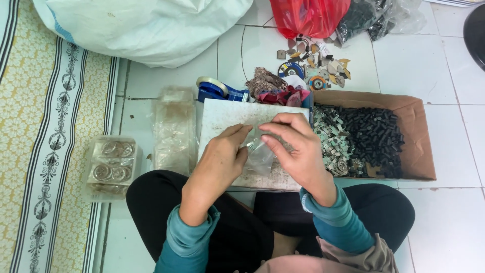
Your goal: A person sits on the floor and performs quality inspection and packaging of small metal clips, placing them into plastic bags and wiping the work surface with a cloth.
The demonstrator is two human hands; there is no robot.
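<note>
On the tiled floor at my far left lay one clear packet of round metal discs (111,166), and just beside it one stack of empty clear bags (174,129). My left hand (221,154) reached forward over the white board (227,114) on my lap, fingers curled, thumb and forefinger pinched on the edge of one small clear plastic bag (260,156). My right hand (298,149) met it from the other side, wrist bent inward, fingertips closed on the same bag's mouth. Beyond the board sat one blue tape dispenser (218,90). At my right stood one cardboard box (417,146) of small black and pale parts, too many to count.
</note>
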